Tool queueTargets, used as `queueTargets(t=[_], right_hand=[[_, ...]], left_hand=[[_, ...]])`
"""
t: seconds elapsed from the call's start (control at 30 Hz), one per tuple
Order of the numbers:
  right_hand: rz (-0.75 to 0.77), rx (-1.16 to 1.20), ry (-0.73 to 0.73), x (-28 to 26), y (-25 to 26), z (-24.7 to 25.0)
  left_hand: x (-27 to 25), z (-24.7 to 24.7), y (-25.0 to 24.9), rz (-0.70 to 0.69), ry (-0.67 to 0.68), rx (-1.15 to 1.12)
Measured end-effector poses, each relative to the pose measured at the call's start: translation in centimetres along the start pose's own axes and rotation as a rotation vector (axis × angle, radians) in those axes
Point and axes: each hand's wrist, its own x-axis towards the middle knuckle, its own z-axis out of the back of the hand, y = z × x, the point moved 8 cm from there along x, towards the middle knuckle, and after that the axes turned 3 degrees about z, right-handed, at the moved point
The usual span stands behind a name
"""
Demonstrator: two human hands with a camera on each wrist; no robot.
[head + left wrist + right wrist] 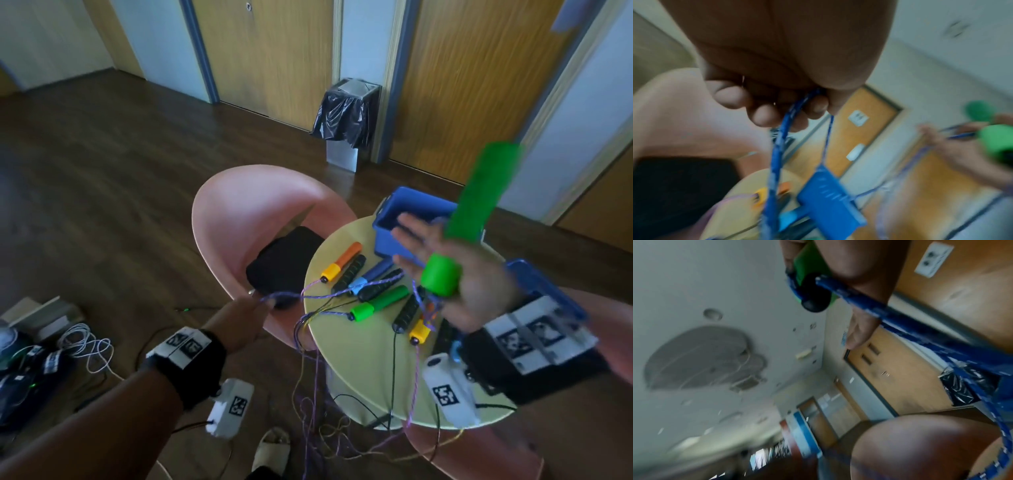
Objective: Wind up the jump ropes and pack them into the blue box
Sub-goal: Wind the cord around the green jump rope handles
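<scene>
The left hand (245,313) pinches a blue rope (777,146) in curled fingers; their tips are hidden in the head view. Spare handles (373,301) lie on the surface (346,353). The right hand (459,274), fingers spread, holds a blurred green handle (442,279) before the half-hidden blue box (407,219).

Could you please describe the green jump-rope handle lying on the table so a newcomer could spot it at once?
On the round pale-yellow table, a row of plastic jump-rope handles lies before the blue plastic box. The green handle on the table is the only green one lying there; its neighbours are black, blue and orange.
</scene>
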Motion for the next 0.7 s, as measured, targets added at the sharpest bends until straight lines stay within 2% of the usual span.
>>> queueTargets(t=[0.07,0.13,0.23,0.3,0.4,0.5,0.63,0.7], right_hand=[[-0.046,-0.247,0.123,-0.2,-3.1,-2.2],[-0.102,-0.451,0.265,-0.5,-6.0,-4.3],[-0.152,-0.555,0.343,-0.4,-7.9,-6.0],[-0.143,-0.535,0.361,-0.1,-7.5,-6.9],[-0.167,-0.467,0.319,0.1,-6.2,-7.1],[-0.111,-0.3,0.254,0.6,-3.2,-6.2],[-0.035,-0.048,-0.01,1.6,2.8,-1.9],[0.036,-0.069,-0.217,1.5,5.6,1.8]], left_hand=[[-1.6,1.3,-6.2,-0.184,0.002,-0.076],[-3.1,2.3,-11.0,-0.332,0.058,-0.198],[-3.9,3.4,-14.6,-0.445,0.158,-0.333],[-3.7,4.1,-14.6,-0.442,0.166,-0.325],[-3.2,4.5,-12.2,-0.432,0.174,-0.349],[-2.8,5.0,-8.3,-0.382,0.107,-0.257],[-0.7,5.5,2.0,-0.15,-0.039,-0.096],[0.1,5.7,7.6,-0.005,-0.11,-0.065]])
